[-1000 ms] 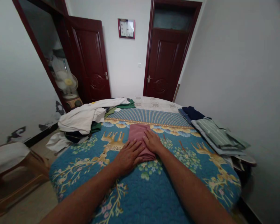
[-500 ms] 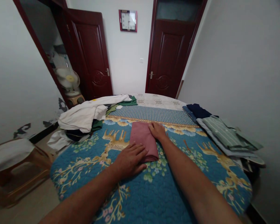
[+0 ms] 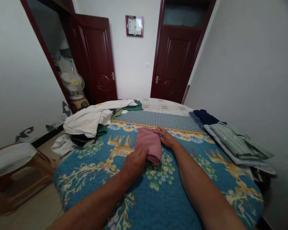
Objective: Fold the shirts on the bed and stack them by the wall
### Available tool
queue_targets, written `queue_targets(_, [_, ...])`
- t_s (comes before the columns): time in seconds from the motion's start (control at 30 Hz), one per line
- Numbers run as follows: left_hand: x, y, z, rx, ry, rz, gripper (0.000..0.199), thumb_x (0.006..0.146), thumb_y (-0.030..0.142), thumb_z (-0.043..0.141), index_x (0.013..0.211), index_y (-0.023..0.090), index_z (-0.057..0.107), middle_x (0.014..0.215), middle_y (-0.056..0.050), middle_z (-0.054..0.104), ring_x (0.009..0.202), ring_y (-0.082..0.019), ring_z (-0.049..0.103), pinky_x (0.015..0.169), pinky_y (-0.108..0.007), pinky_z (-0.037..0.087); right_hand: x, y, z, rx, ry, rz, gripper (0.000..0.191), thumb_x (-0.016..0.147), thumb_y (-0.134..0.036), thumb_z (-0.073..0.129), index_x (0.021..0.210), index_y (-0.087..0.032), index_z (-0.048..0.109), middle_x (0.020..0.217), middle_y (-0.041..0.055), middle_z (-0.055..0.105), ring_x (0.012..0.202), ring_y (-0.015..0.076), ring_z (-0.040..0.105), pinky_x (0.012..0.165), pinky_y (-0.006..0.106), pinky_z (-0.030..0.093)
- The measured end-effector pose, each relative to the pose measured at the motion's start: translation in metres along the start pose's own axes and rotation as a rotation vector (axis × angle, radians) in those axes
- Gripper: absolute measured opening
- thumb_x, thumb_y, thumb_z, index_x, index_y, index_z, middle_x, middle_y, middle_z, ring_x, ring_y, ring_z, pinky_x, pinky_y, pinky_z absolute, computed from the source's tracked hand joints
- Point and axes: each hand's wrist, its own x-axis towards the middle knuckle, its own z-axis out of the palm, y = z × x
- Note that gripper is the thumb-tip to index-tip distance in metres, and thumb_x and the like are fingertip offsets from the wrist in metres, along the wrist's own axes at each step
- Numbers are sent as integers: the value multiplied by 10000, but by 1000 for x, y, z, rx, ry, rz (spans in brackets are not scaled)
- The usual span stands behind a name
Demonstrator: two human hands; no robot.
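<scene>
A pink garment [image 3: 148, 140], folded into a thick rectangle, lies near the middle of the blue patterned quilt [image 3: 182, 195]. At its near left corner, my left hand [image 3: 135, 162] is closed on the cloth, with the thumb on top and the other fingers curled out of sight. The near edge shows its stacked layers, with a shadow under it. My right hand [image 3: 168, 139] grips the far right side, its thumb over the cloth and its fingers along the edge.
Loose clothes, mostly white and green [image 3: 86, 123], are heaped at the table's left. Folded clothes [image 3: 237, 140] are stacked at the right edge. A stool [image 3: 21, 172] stands to the left. Behind are a wall clock [image 3: 134, 26] and dark red doors [image 3: 177, 60].
My left hand has gone from lying flat on the pink garment to gripping its near left corner. The right hand has slid outward to the garment's right edge. The view has tilted slightly up.
</scene>
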Motion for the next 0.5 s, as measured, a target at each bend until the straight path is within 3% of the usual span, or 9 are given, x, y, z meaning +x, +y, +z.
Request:
queue_targets(0.1, [6, -12, -15, -198, 135, -79, 442, 942, 130, 461, 1344, 203, 629, 1279, -123, 720, 1194, -269, 673, 1050, -433, 543, -2, -4, 1, -13, 61, 13, 421, 929, -222, 532, 1289, -188, 747, 1625, 126, 499, 1527, 230, 412, 1270, 449, 303])
queue_targets(0.17, [13, -21, -29, -333, 205, -209, 407, 934, 164, 474, 1294, 202, 659, 1230, -96, 737, 1152, -260, 680, 1042, -424, 538, -3, -12, -3, 22, 167, 49, 402, 940, -253, 479, 1229, -180, 750, 1558, 126, 566, 1460, 233, 478, 1232, 426, 353])
queue_targets(0.3, [31, -37, -56, -747, 298, -549, 332, 898, 318, 591, 1191, 197, 693, 1084, -46, 767, 1001, -246, 711, 873, -361, 587, -2, -35, -30, 106, 281, 188, 311, 906, -392, 534, 987, -178, 745, 1049, 75, 747, 1006, 226, 659, 949, 337, 511])
queue_targets(0.4, [38, -45, -63, -1180, 296, -691, 394, 814, 355, 710, 1163, 175, 671, 948, -34, 758, 804, -201, 713, 703, -302, 584, -4, -47, -58, 206, 244, 267, 344, 857, -513, 640, 940, -192, 733, 898, 24, 722, 844, 196, 635, 801, 294, 500])
queue_targets(0.5, [36, -50, -59, -1349, 187, -795, 408, 765, 343, 785, 1117, 166, 675, 881, -32, 743, 682, -164, 687, 608, -274, 563, -9, -45, -71, 374, 156, 401, 384, 827, -555, 668, 943, -196, 737, 842, 18, 724, 763, 188, 636, 695, 278, 481])
